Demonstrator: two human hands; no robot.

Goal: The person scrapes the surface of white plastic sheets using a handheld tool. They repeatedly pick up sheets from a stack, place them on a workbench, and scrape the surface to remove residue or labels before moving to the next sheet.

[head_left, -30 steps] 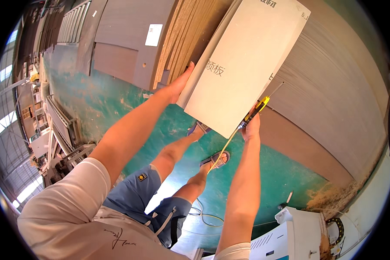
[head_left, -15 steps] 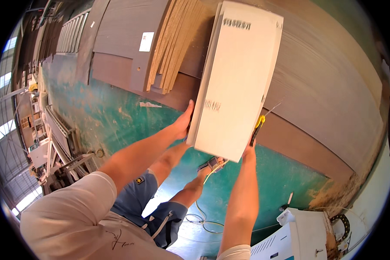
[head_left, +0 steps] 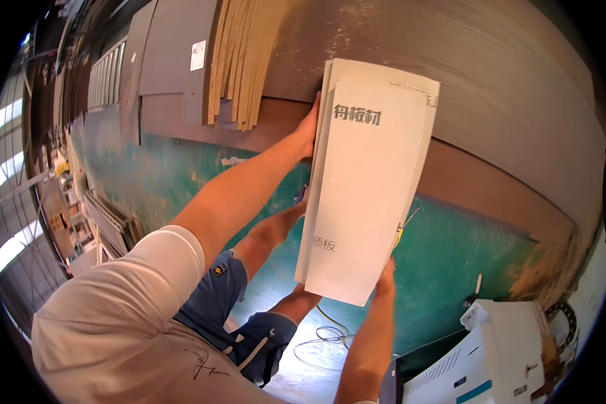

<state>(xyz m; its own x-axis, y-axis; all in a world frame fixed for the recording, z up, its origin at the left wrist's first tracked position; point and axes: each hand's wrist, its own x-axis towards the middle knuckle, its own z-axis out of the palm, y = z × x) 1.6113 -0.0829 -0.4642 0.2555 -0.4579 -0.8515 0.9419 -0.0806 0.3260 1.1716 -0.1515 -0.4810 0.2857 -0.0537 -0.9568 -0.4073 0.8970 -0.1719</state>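
A long, cream-coloured piece of cardboard (head_left: 374, 188), in at least two layers, is held up in front of my body, with dark print on its face. My left hand (head_left: 308, 135) grips its left edge, toward the far end; the fingers pass out of sight behind it. At the near right edge my right hand (head_left: 386, 275) is closed on it, partly hidden. A yellow-handled tool (head_left: 399, 236) with a thin metal tip sticks out beside that hand, mostly covered by the cardboard.
Large brown boards (head_left: 491, 128) lie beyond, with a stack of narrow chipboard strips (head_left: 239, 67) at the far left. A white machine (head_left: 478, 357) stands at the lower right. A thin hose (head_left: 326, 333) coils on the green floor (head_left: 451, 249). Panels and racks line the left side.
The cardboard has come closer to my body. My left hand has shifted toward its far end, and my right hand has moved nearer; the tool is now more hidden.
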